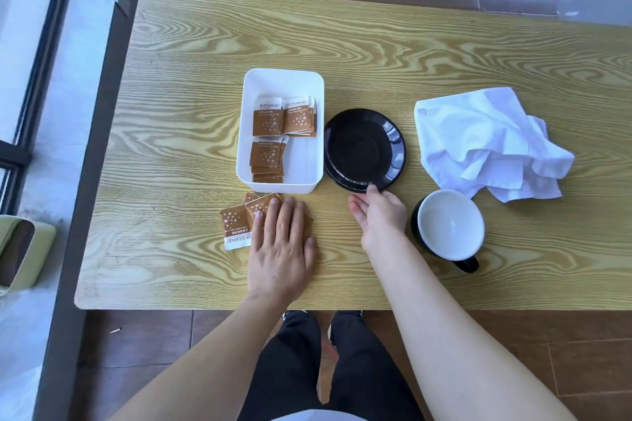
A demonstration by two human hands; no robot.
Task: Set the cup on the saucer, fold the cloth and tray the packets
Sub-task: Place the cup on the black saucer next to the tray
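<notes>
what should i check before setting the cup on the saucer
1. Saucer bare on top: ok, nothing lies on it.
2. Cup empty and upright: ok, its white inside looks dry.
3. Right hand free to take the cup: not ok, its fingertips touch the saucer's near rim.
4. Cup handle reachable: ok, it points toward the near table edge.
5. Path from cup to saucer: ok, the cloth lies off to the side.
6. Left hand out of the way: ok, it rests flat on the loose packets.
</notes>
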